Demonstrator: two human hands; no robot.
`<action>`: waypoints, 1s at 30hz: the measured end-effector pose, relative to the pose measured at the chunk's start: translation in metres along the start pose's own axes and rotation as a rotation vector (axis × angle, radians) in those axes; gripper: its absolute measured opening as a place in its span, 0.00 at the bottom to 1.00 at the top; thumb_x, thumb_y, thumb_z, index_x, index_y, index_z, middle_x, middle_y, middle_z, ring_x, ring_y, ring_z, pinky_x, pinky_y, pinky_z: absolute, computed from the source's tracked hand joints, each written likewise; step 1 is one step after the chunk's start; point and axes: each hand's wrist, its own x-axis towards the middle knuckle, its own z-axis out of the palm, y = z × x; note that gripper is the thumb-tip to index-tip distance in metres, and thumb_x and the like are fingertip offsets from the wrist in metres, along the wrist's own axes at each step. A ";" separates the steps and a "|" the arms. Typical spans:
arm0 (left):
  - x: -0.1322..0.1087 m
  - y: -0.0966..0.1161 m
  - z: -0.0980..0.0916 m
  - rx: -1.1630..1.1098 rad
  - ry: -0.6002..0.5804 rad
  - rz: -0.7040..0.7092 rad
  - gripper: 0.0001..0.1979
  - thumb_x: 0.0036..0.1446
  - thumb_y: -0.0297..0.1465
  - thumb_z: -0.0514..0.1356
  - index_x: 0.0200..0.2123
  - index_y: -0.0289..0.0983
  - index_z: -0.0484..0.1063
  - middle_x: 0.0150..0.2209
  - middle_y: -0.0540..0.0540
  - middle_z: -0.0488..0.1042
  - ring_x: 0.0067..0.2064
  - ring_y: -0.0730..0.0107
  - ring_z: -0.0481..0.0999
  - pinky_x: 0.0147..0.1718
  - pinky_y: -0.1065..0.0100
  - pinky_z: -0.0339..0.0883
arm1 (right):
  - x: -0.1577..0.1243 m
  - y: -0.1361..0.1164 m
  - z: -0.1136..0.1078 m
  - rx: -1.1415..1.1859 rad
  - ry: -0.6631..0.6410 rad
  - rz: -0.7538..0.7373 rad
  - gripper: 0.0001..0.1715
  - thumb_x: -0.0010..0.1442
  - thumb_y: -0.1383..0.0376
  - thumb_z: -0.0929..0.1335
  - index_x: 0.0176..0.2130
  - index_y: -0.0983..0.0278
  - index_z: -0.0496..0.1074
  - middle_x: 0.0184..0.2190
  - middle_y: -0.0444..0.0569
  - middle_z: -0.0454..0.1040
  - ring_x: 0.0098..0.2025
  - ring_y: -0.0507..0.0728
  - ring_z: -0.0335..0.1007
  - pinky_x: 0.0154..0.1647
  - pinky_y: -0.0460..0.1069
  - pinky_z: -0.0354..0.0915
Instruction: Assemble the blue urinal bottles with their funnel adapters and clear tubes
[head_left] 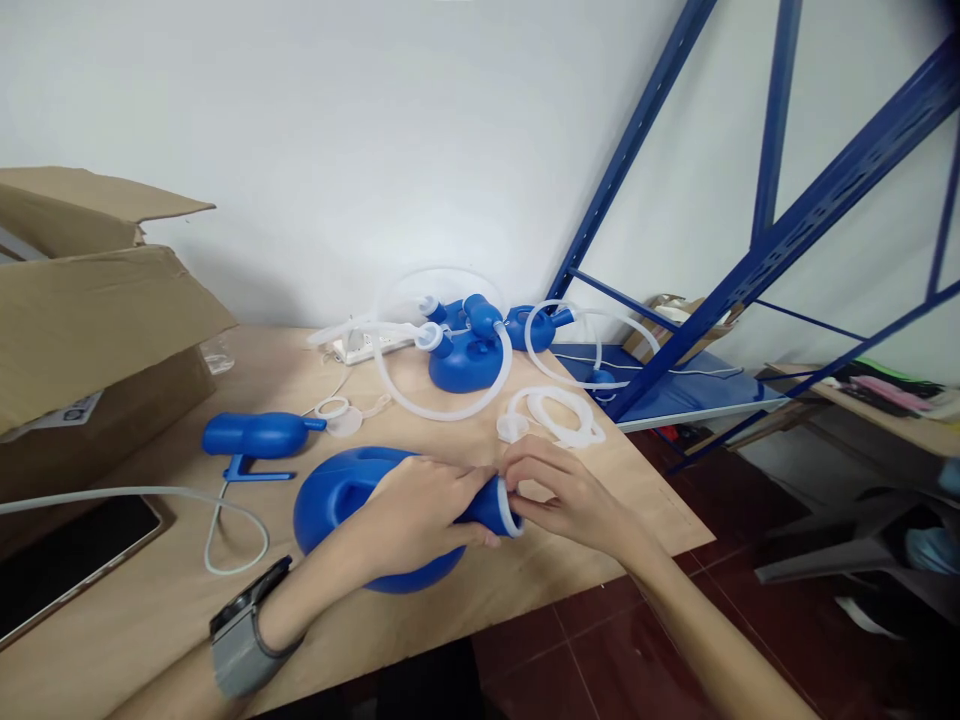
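A large blue plastic vessel [330, 495] with a handle hole lies on the wooden table [150, 590]. My left hand [424, 505] is wrapped round its neck. My right hand [559, 490] pinches the white ring [510, 510] at the neck's mouth. A coiled white tube [555, 415] lies just behind my right hand. Farther back sit another blue vessel [465, 360] ringed by clear tubing and a third blue one [529, 325]. A smaller blue bottle with a handle [255, 435] lies to the left.
An open cardboard box [82, 310] stands at the left. A dark tablet [67, 560] lies at the near left, with a white tube [172, 495] looping past it. A blue metal rack [750, 250] rises at the right. A white power strip [367, 345] sits at the back.
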 end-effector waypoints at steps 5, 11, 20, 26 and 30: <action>0.000 0.001 0.000 0.045 -0.008 0.002 0.19 0.67 0.44 0.66 0.54 0.38 0.75 0.52 0.41 0.83 0.51 0.45 0.83 0.46 0.54 0.74 | 0.010 0.002 0.007 0.037 0.006 -0.071 0.09 0.68 0.75 0.68 0.39 0.60 0.71 0.36 0.47 0.76 0.39 0.54 0.71 0.41 0.50 0.71; 0.000 0.003 0.000 0.060 -0.008 0.002 0.18 0.66 0.43 0.67 0.52 0.38 0.75 0.50 0.42 0.83 0.49 0.47 0.84 0.45 0.55 0.74 | 0.016 0.010 0.004 0.042 -0.021 -0.205 0.07 0.73 0.70 0.66 0.42 0.62 0.75 0.38 0.50 0.79 0.40 0.55 0.74 0.43 0.51 0.74; 0.000 -0.009 0.002 0.052 0.065 0.082 0.26 0.63 0.48 0.69 0.57 0.40 0.76 0.52 0.42 0.83 0.52 0.48 0.83 0.48 0.55 0.75 | 0.015 0.012 0.000 -0.179 -0.021 -0.237 0.11 0.76 0.67 0.64 0.40 0.63 0.73 0.35 0.50 0.80 0.36 0.55 0.76 0.39 0.51 0.74; -0.001 -0.019 -0.003 0.186 0.181 0.306 0.30 0.61 0.52 0.67 0.62 0.44 0.76 0.58 0.42 0.80 0.63 0.50 0.75 0.71 0.42 0.56 | -0.004 0.005 0.007 -0.134 -0.053 0.095 0.08 0.74 0.66 0.64 0.39 0.61 0.69 0.29 0.45 0.76 0.29 0.53 0.71 0.31 0.47 0.66; -0.024 -0.013 0.001 0.336 0.305 0.263 0.22 0.64 0.42 0.69 0.60 0.47 0.77 0.54 0.41 0.79 0.58 0.49 0.76 0.65 0.39 0.62 | -0.016 -0.024 0.008 0.013 -0.118 0.367 0.06 0.69 0.68 0.67 0.46 0.61 0.72 0.31 0.43 0.78 0.26 0.52 0.70 0.28 0.46 0.66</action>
